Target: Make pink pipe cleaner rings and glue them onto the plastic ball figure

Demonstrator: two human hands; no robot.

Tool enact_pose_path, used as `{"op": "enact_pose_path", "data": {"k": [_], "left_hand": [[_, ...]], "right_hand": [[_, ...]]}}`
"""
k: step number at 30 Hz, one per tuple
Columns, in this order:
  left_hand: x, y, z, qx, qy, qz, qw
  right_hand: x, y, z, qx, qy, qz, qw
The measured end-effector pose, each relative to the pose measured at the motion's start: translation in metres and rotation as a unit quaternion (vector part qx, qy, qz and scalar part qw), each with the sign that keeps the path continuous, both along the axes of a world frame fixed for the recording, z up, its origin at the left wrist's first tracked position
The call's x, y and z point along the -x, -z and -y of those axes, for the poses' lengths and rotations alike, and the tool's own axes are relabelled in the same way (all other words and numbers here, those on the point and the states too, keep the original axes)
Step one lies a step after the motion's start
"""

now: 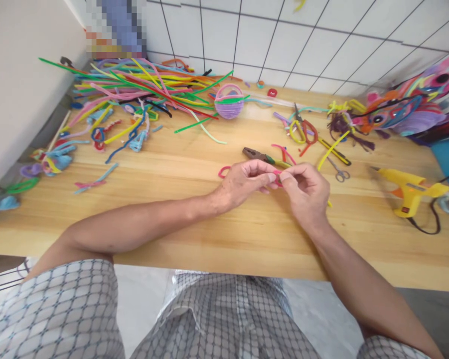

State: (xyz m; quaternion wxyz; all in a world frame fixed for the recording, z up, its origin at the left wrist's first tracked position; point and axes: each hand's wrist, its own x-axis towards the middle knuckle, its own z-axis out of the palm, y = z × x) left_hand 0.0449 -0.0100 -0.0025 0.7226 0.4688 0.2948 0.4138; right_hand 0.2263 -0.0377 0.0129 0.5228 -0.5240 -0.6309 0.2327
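Two thumb-and-finger pinches, by the left hand (pixel 244 182) and right hand (pixel 308 193), meet on a pink strip (pixel 278 179) above the table (pixel 217 242), presumably for fine control, while pliers (pixel 259 155) lie just beyond, perhaps for convenience.

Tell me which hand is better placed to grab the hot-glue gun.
Probably the right hand: the yellow hot-glue gun lies to its right, farther from the left hand. Both hands pinch a pink pipe cleaner, though.
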Motion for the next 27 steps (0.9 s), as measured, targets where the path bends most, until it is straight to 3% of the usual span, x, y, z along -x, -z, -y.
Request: {"op": "enact_pose_path", "data": {"k": [8, 17, 27], "left_hand": [[-0.001, 0.001, 0.002, -0.027, -0.011, 0.002, 1.0], [0.0, -0.01, 0.001, 0.047, -0.063, 0.013, 0.997], [0.001, -0.016, 0.002, 0.04, -0.063, 0.018, 0.997]], "right_hand": [[-0.001, -0.003, 0.001, 0.035, 0.003, 0.017, 0.999], [-0.008, 0.003, -0.003, 0.036, -0.011, -0.064, 0.997], [-0.004, 0.006, -0.007, 0.024, 0.001, -0.025, 0.999]]}}
